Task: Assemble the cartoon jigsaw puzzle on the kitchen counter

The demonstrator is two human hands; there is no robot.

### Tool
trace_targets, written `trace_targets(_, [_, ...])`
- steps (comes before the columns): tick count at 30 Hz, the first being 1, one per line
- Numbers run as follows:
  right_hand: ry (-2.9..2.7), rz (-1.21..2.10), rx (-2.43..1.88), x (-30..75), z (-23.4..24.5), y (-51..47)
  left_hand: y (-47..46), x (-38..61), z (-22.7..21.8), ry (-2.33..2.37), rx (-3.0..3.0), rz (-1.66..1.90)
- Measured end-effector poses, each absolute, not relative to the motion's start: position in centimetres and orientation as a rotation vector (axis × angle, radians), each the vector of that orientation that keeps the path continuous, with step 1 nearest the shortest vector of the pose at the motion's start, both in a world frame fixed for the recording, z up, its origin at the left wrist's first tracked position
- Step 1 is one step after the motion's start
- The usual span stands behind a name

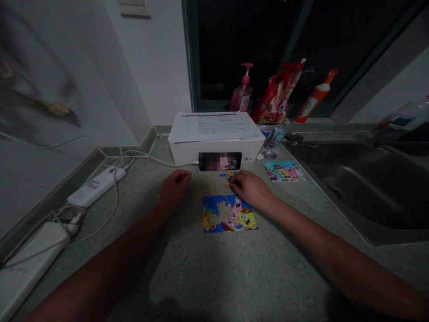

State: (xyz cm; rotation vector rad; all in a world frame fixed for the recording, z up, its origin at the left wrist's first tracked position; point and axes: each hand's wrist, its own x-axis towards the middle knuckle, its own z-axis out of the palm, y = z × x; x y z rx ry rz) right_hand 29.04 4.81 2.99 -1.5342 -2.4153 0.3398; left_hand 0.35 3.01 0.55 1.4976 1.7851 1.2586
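A cartoon jigsaw puzzle (246,219) lies on the counter in front of me, partly assembled, with a gap in its left and middle part. Just above its upper right edge, my right hand (250,187) reaches in with thumb and fingers pinched at a small yellow puzzle piece (227,184). A few loose puzzle pieces (223,175) lie beyond it, below the phone. My left hand (174,187) rests on the counter left of the puzzle, its fingers curled closed, and nothing shows in them. The picture is dim, so fingertip detail is limited.
A phone (220,161) leans on a white box (184,151) with papers on top. A cartoon picture card (284,171) lies beside the sink (362,188). Cans (275,137) and bottles (241,96) stand behind. Power strips (97,185) and cables line the left side.
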Motion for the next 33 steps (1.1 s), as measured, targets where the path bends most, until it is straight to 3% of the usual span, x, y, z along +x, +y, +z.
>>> trace_targets(16, [-2.476,0.316,-1.227,29.9,1.8,5.2,3.0,0.3,0.5,1.765,1.527,1.242])
trace_targets(33, [-2.380,0.297,-1.448,29.7,2.4,4.8,2.9,0.5,0.7,1.803,1.520,1.214])
